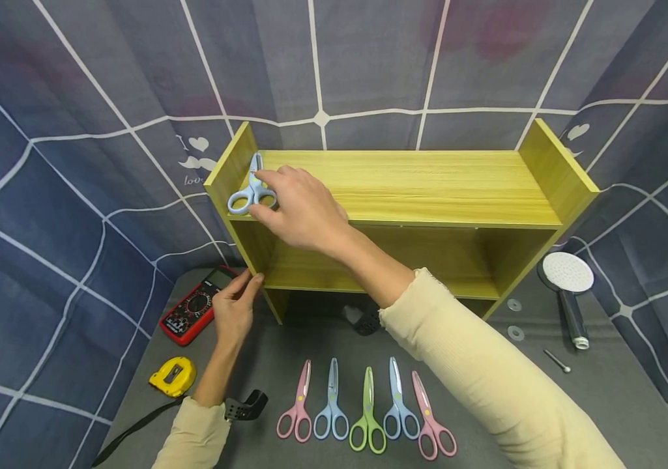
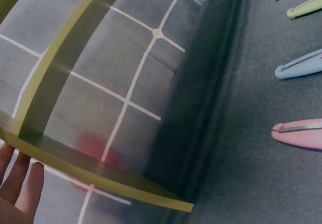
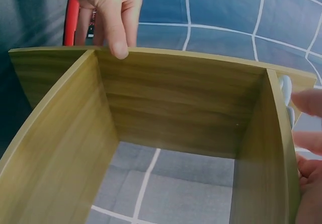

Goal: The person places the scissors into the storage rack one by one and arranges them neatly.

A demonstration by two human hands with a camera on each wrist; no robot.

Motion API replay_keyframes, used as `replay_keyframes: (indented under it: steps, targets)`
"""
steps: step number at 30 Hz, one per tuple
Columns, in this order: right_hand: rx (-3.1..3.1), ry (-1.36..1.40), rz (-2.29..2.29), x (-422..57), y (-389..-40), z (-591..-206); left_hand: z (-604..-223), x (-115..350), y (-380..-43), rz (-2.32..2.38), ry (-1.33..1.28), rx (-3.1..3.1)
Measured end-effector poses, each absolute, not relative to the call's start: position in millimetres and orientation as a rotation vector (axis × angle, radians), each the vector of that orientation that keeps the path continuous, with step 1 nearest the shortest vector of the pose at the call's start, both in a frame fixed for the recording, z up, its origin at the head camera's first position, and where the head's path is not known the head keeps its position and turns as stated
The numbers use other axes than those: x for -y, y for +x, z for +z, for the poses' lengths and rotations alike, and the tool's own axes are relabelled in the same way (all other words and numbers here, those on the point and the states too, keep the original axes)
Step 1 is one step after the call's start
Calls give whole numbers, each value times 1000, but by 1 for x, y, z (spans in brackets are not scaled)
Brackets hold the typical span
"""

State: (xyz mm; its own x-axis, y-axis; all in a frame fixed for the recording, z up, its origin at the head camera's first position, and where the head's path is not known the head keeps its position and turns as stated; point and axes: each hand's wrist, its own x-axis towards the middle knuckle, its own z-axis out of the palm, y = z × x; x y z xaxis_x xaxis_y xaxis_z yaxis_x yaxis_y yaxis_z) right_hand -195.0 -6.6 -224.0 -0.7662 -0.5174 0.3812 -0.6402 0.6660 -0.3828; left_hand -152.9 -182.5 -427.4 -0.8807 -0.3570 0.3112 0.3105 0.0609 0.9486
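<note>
Right hand (image 1: 305, 210) seemingly touches blue scissors (image 1: 252, 185); left hand (image 1: 234, 312) grips shelf (image 1: 416, 185).

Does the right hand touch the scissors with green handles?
No, the right hand is at light-blue-handled scissors on the yellow-green wooden shelf, while the green-handled scissors lie apart on the grey table.

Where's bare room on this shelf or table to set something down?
The top board is bare between the right hand and the right side panel; so is the table between the metal rod and right sleeve. Crowded: the board's left end, with the held scissors, and the table's front, with five scissors.
</note>
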Motion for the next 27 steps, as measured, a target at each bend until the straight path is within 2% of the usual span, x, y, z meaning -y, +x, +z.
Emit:
replay_keyframes:
  steps: [11,19,27]
  targets:
    - [2635,908,861,5,-195,-224,-427,179,-148,-1840,126,2020]
    - [2560,902,886,2,-195,-226,-411,166,-136,-1756,71,1995]
    - [2234,962,1077,-6,-185,-235,-433,170,-142,-1713,135,1957]
